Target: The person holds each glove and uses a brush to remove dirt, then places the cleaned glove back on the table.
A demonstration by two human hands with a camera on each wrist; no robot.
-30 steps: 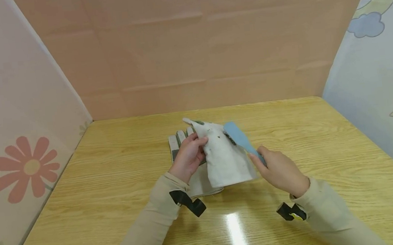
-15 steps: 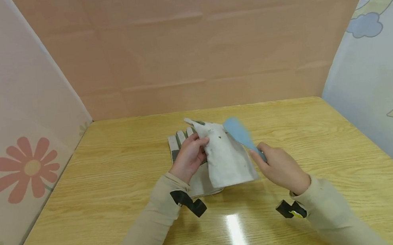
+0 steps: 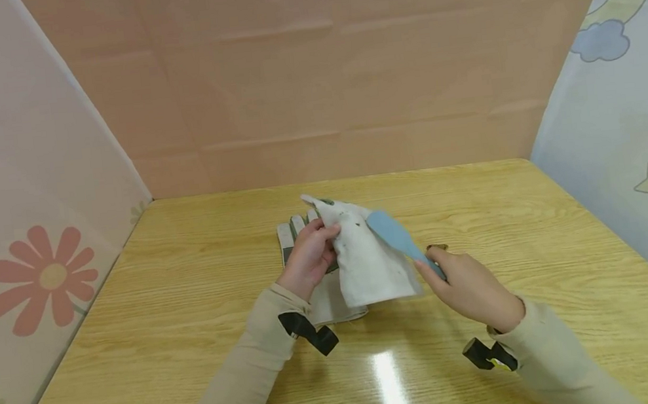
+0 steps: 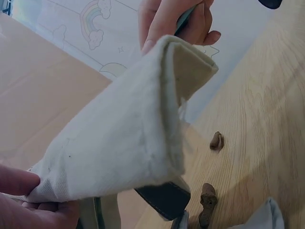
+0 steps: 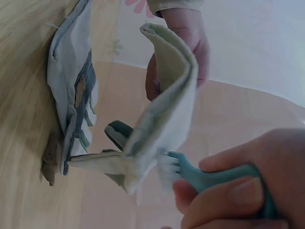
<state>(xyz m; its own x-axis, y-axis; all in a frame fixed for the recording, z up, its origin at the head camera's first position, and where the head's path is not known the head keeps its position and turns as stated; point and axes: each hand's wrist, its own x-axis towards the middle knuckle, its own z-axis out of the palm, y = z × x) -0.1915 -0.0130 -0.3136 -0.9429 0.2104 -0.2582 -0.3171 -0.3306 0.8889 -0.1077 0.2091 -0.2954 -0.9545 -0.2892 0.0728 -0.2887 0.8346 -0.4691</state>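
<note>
My left hand (image 3: 310,256) grips a white work glove (image 3: 375,272) by its upper left side and holds it up off the table, cuff hanging down. Small dark specks dot its cloth. In my right hand (image 3: 475,288) is a light blue scrub brush (image 3: 394,234), its handle wrapped by fingers and thumb. The right wrist view shows the pale bristles (image 5: 169,167) against the glove's edge. Beneath, a second work glove (image 3: 331,300) with grey and green patches lies on the wooden table, partly hidden by the left hand and the raised glove.
Brown clod-like lumps lie on the wooden table (image 3: 138,353); one lump (image 4: 217,141) and a longer lump (image 4: 208,205) appear in the left wrist view. A brown lump (image 3: 437,247) shows just behind the right hand. An orange-brown backdrop (image 3: 313,98) and patterned side walls surround the table.
The brush rose slightly along the glove's right side, then came down, the right hand shifting lower and right. A brown lump behind that hand is now uncovered. The left hand hardly moved.
</note>
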